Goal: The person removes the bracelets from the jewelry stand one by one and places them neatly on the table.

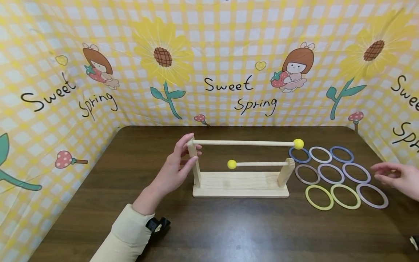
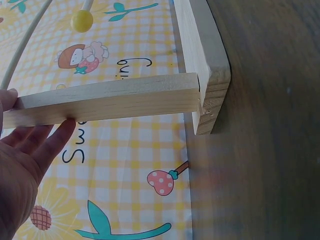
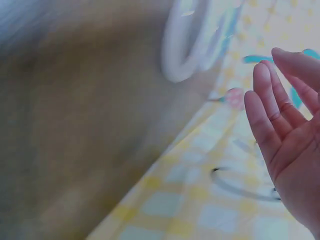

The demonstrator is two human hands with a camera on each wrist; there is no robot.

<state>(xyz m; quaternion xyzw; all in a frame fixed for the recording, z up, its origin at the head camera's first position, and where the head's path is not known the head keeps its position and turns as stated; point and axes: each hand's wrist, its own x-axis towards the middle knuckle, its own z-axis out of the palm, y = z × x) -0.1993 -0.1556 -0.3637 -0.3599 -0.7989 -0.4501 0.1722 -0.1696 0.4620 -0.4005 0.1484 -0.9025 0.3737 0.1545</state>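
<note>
A pale wooden stand (image 1: 240, 186) has a taller left post (image 1: 196, 169) and a shorter right post (image 1: 286, 173). A long dowel tipped with a yellow ball (image 1: 298, 144) runs right from the tall post; a shorter dowel with another yellow ball (image 1: 231, 164) points left. My left hand (image 1: 168, 169) grips the upper part of the tall post, thumb on one side and fingers on the other. My right hand (image 1: 399, 178) hovers just right of the rings, its fingers loosely bent and holding nothing. In the right wrist view the fingers (image 3: 265, 125) look relaxed.
Flat rings lie in three rows of three right of the stand: a blue ring (image 1: 342, 147) and others behind, lavender ones (image 1: 331, 182) mid-row, a yellow ring (image 1: 319, 209) in front. A checked cloth (image 1: 229, 54) walls the dark table (image 1: 157, 233) at back and sides.
</note>
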